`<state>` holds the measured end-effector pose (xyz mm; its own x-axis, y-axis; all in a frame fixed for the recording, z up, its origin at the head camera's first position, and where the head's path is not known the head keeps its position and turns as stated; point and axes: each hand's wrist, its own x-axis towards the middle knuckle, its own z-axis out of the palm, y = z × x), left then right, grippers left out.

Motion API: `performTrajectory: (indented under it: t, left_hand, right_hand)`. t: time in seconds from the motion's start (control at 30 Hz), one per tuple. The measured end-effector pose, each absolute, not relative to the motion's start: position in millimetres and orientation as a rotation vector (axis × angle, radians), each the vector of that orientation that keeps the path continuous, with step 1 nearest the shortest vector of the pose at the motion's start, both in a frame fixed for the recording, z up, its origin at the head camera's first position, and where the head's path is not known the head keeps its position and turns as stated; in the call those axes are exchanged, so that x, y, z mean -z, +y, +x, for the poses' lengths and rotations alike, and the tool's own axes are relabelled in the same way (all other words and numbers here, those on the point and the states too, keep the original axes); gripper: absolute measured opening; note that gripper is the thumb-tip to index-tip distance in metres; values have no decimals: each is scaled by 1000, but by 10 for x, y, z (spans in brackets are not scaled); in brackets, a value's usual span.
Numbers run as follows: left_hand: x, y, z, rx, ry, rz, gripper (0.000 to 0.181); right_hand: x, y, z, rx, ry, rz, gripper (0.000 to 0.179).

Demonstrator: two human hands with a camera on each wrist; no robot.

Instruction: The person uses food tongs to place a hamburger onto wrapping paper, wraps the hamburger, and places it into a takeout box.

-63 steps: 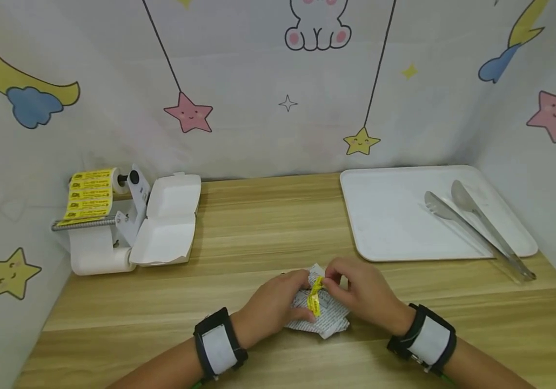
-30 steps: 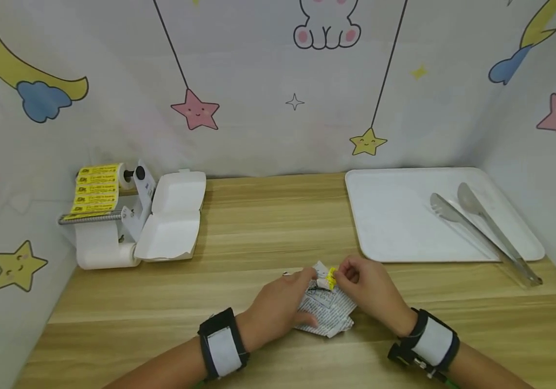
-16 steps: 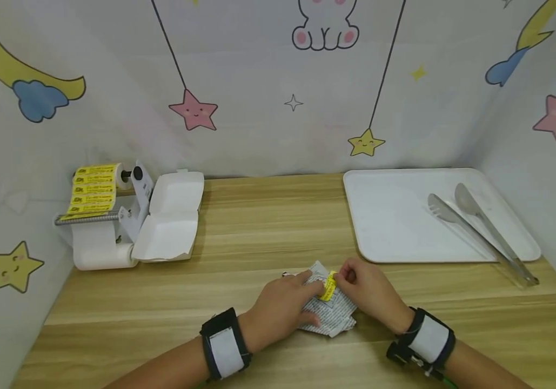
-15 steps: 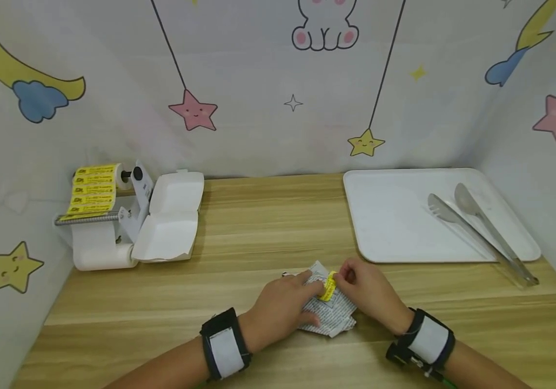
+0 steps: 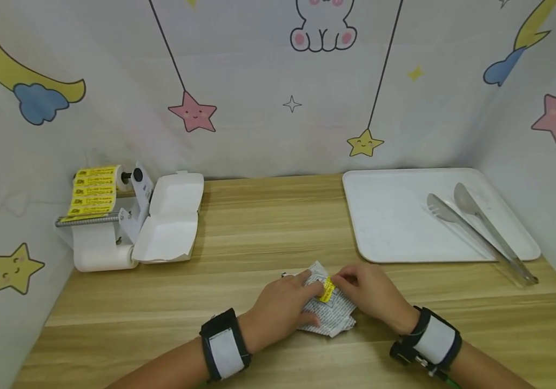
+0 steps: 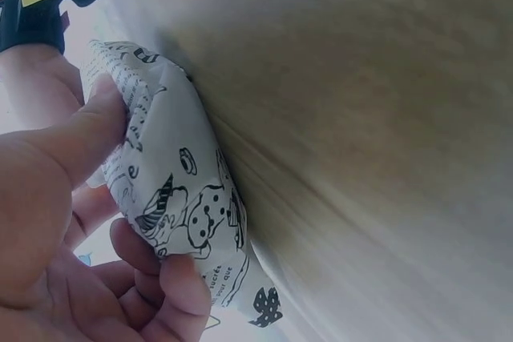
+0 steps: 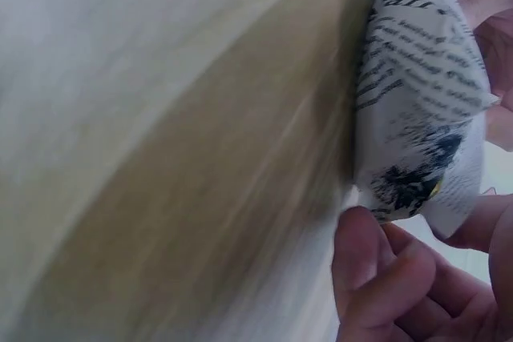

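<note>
A small package wrapped in white printed paper [image 5: 333,314] lies on the wooden table, with a yellow sticker [image 5: 327,290] across its top. My left hand [image 5: 280,309] grips the package from the left, index fingertip on the sticker's near-left edge. In the left wrist view the thumb lies over the paper wrapper [image 6: 176,158] while the other fingers curl against its side. My right hand [image 5: 372,292] has its thumb and index finger together at the sticker's right end, pinching there. In the right wrist view its curled fingers [image 7: 385,270] sit close beside the package's end.
At the back left stands a label dispenser [image 5: 134,200] with a roll of yellow stickers [image 5: 94,189], beside an open white takeaway box [image 5: 168,221]. A white tray [image 5: 384,216] at the back right bears metal tongs [image 5: 482,229]. A printed cloth [image 5: 253,92] hangs behind.
My left index finger moved onto the sticker about half a second ago and stays there. My right hand, which held the sticker's end slightly raised, has come down a little toward the package.
</note>
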<state>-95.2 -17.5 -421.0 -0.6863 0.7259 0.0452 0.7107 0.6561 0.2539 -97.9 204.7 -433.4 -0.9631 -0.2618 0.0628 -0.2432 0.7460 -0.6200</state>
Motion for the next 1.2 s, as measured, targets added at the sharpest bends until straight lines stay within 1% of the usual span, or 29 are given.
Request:
performTrajectory:
  t: [0.2,0.3,0.4,0.53,0.77,1.0,1.2]
  left_hand:
    - [4224,-196,-943,-453,2783,1218,46]
    - [4248,-203,-947,-538,2759,1233,37]
    - [4264,-189,-954,-644,2756,1233,29]
    - [4290,-148,-944,-735,2805,1187,25]
    - [4314,-104,-896,-743,2893,1142,13]
    - [4286,-105,-873,-709,2882,1111,16]
    - [4278,-97,-854,-674,2861,1083,18]
  right_hand:
    - [4327,2044,-999,1017,2834,-405,21]
    - [4329,2055,-1001,1025,2825,-418,23]
    - [4324,2057,-994,1036,2833,-441,22]
    - [4334,2051,-990,1052,2837,-450,19]
    - [4356,2047,-994,1063,2856,-451,16]
    - [4345,2043,-1012,1036,2840,-426,17]
    - [4356,2059,-1017,1018,2824,-555,22]
